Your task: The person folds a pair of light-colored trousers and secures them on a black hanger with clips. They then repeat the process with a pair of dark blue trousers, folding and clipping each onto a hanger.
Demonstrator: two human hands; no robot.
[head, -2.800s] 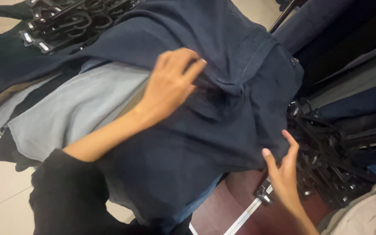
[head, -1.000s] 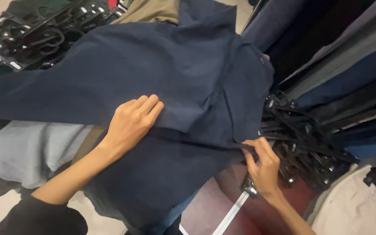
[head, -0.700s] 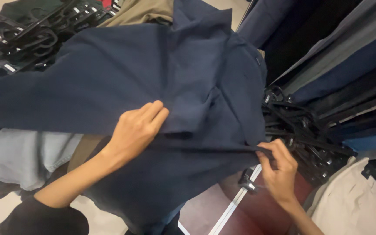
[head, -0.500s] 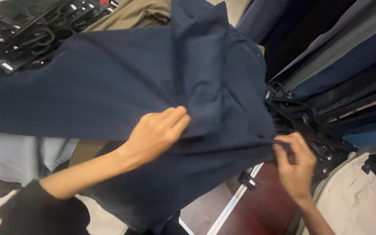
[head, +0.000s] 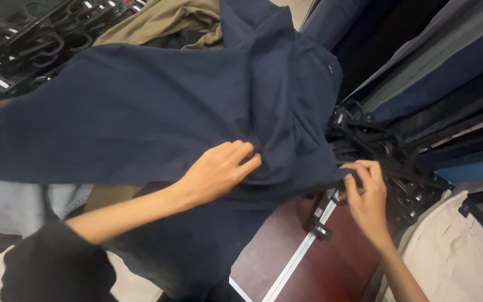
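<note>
Black hangers crowd right; brown surface bare.

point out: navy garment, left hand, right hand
navy garment (head: 141,112), head view, flat upper panel
left hand (head: 219,170), head view, back of hand
right hand (head: 367,196), head view, back of hand
</note>
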